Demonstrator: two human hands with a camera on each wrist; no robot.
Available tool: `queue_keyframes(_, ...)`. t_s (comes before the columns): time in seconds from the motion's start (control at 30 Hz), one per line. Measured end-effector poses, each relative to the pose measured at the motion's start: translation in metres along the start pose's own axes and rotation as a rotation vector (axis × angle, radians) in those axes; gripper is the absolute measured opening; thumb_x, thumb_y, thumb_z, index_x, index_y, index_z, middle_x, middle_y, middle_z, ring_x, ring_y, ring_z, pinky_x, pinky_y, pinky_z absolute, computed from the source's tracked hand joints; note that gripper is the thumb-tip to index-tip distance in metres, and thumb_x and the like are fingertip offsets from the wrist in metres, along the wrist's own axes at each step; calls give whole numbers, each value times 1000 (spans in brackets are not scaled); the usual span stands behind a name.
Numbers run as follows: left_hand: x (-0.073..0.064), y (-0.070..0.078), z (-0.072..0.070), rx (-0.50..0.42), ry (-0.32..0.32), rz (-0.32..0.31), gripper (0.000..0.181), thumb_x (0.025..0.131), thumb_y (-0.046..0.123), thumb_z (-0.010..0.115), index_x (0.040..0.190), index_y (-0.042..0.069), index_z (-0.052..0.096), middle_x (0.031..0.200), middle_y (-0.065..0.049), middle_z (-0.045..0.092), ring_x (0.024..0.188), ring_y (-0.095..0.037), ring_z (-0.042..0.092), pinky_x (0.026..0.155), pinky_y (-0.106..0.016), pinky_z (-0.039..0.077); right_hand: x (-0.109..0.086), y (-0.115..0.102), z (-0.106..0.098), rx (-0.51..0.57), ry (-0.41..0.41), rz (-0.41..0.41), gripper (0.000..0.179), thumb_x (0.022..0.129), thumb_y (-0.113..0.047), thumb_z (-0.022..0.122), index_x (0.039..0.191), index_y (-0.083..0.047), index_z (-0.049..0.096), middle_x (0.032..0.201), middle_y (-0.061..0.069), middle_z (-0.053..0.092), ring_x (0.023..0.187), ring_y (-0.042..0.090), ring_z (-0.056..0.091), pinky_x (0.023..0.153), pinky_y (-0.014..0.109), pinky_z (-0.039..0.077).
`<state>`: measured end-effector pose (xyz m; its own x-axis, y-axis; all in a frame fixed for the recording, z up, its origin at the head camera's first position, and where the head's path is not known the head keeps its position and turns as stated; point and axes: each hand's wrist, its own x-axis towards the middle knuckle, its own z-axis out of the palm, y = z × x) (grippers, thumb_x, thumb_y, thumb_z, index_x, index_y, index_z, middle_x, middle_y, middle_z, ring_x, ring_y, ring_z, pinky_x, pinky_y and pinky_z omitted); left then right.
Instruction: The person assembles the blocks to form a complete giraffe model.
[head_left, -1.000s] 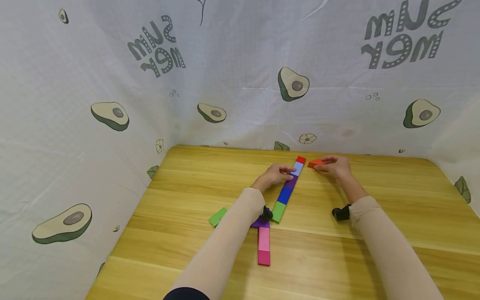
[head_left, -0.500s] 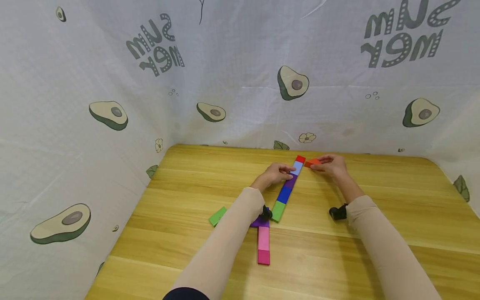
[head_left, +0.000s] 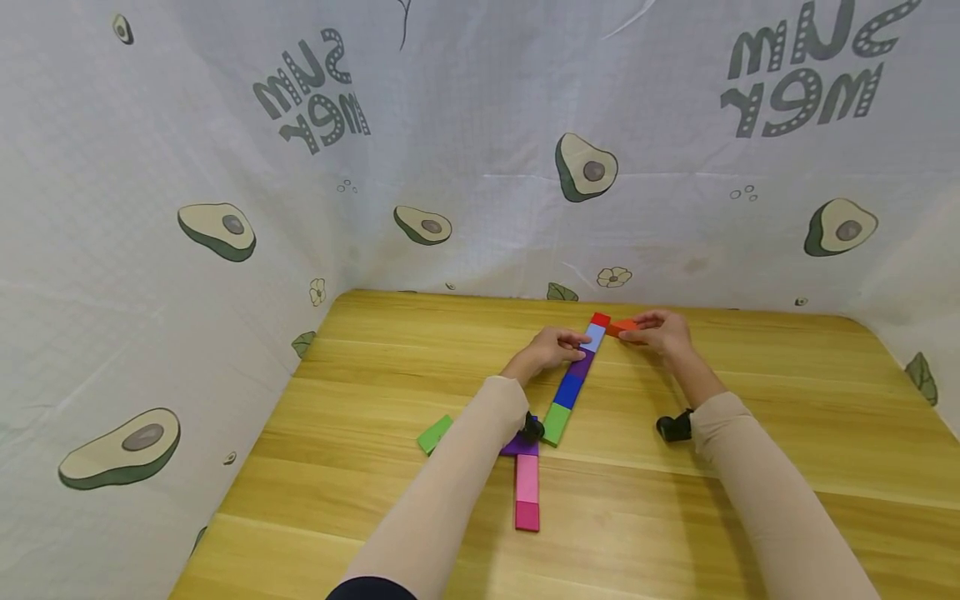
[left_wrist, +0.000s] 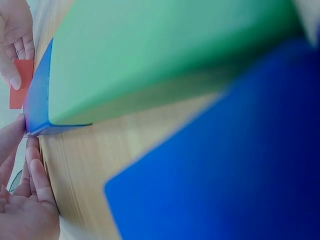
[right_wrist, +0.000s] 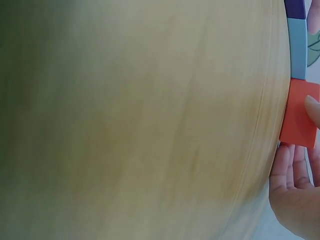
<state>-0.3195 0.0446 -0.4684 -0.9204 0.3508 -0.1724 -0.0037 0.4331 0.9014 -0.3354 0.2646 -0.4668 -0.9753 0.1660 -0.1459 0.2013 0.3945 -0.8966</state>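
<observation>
My right hand (head_left: 663,333) pinches a flat orange-red block (head_left: 621,327) between thumb and fingers, its left end right at the far end of a slanting row. That row runs from a red block (head_left: 600,318) through light-blue (head_left: 595,332), dark purple (head_left: 582,363) and blue blocks (head_left: 569,391) to a green block (head_left: 557,423). At the row's left side is my left hand (head_left: 549,348), fingertips and thumb against the light-blue and purple blocks. Large in the left wrist view are a blurred green block (left_wrist: 150,55) and a blue one (left_wrist: 225,175).
Nearer me lie a purple block (head_left: 520,447), a pink block (head_left: 527,477) and a magenta block (head_left: 527,517) in line. Another green block (head_left: 432,435) shows beside my left sleeve (head_left: 450,492), which hides part of this group. A printed curtain (head_left: 480,167) borders the wooden table (head_left: 360,375).
My right hand has brought the orange-red block leftward, closing the gap to the row's far end. The left hand stays in place against the row.
</observation>
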Motion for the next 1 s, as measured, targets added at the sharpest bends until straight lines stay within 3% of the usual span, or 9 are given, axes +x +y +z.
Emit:
queue_keyframes(0.33, 1, 0, 1, 1, 6, -8, 31, 94, 6, 69, 125, 9, 72, 103, -1, 63, 85, -10, 51, 75, -17, 45, -2, -1, -1, 19, -20, -12, 48, 84, -6, 81, 123, 10, 59, 80, -9, 58, 83, 12, 52, 66, 14, 48)
queue_keyframes(0.53, 1, 0, 2, -2, 11, -13, 31, 94, 6, 69, 124, 10, 72, 101, 0, 62, 84, -10, 51, 74, -17, 44, -1, 0, -1, 32, -17, 3, 45, 83, -4, 81, 120, 9, 59, 79, -10, 57, 83, 13, 52, 66, 16, 50)
queue_keyframes(0.7, 0, 1, 2, 13, -6, -13, 31, 95, 8, 68, 125, 11, 72, 104, -1, 63, 87, -11, 51, 76, -18, 45, -3, 1, -5, 23, -31, 2, 49, 84, -10, 81, 123, 8, 57, 87, -5, 58, 82, 11, 52, 67, 17, 50)
queue_keyframes(0.83, -2, 2, -1, 40, -36, -11, 30, 97, 14, 66, 127, 13, 71, 115, -3, 64, 97, -13, 54, 83, -22, 46, -6, 0, -13, 47, -78, -44, 57, 88, -19, 78, 129, 10, 52, 100, 4, 56, 78, 8, 57, 71, 22, 54)
queue_keyframes(1.0, -1, 4, -9, -59, -101, -29, 34, 101, 16, 61, 134, 11, 65, 132, -6, 61, 117, -20, 56, 98, -31, 46, -13, -1, -32, 3, -99, -145, 64, 96, -37, 66, 135, 10, 47, 115, 13, 53, 94, 20, 60, 79, 30, 54)
